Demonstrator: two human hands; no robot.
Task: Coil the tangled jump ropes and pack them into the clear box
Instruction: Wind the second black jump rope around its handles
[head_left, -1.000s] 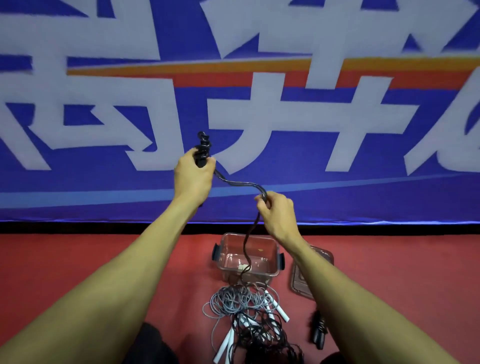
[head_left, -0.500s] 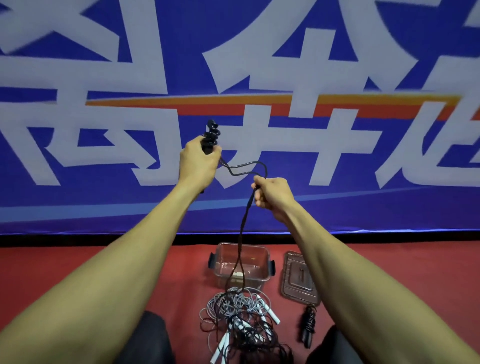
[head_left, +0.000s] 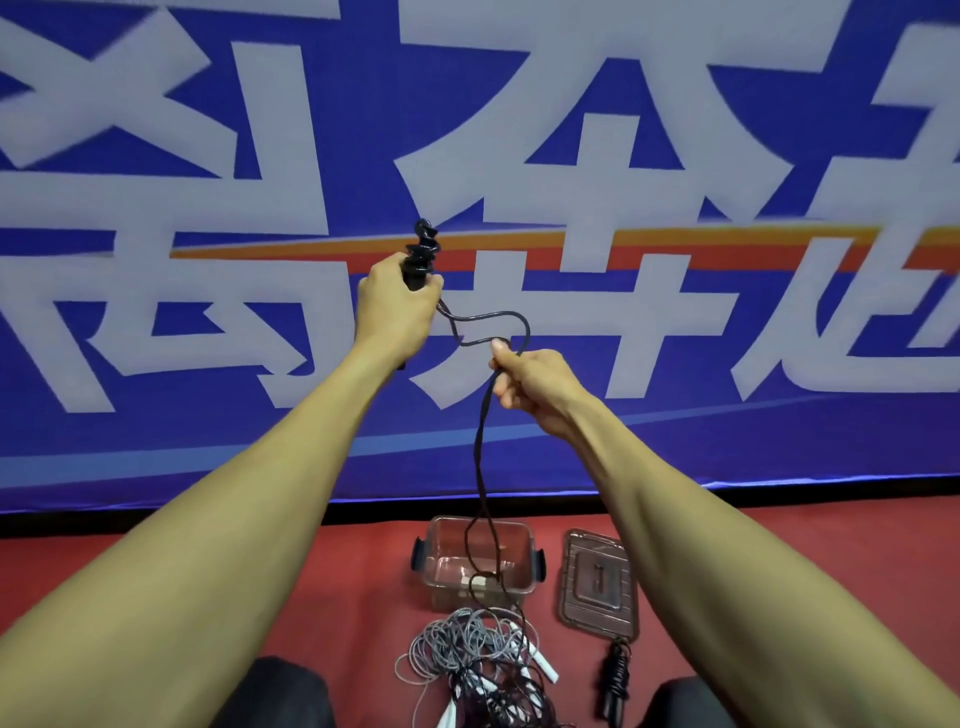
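Banner (head_left: 156, 130) fills the top, red floor (head_left: 208, 582) across the bottom. I'm seated, knees at 6 o'clock.

Clear box (head_left: 475, 564) sits on the floor at about 6 o'clock of my hands, open. There's something small and pale at the bottom, but I can't tell what. Its lid (head_left: 597, 584) lies just beside it at 3 o'clock.

Tangled pile (head_left: 467, 660) of grey and black cord with white handles sits at 6 o'clock of the box, touching its near wall or nearly so. One finished black bundle (head_left: 615, 686) lies at 6 o'clock of the lid.

Black rope (head_left: 480, 457) runs from my hands down past the box mouth into the pile.

Left hand (head_left: 397, 306) is fisted round the black handle; wound turns (head_left: 422, 249) stick out the top at 12 o'clock. Right hand (head_left: 530, 382) is curled, pinching the rope, with a loose loop (head_left: 498, 325) between the two hands.

Risks, as I read them:
- The tail is still buried in the pile. A hard pull could cinch a knot or drag the grey rope up with it.
- The tail hangs across the box, so a snag could tip or shove it.
- The loop is slack. If my right-hand pinch slips, the turn could land crossed or the wraps could spring off.
- The wraps look stacked near the handle tip and could slide off the end.
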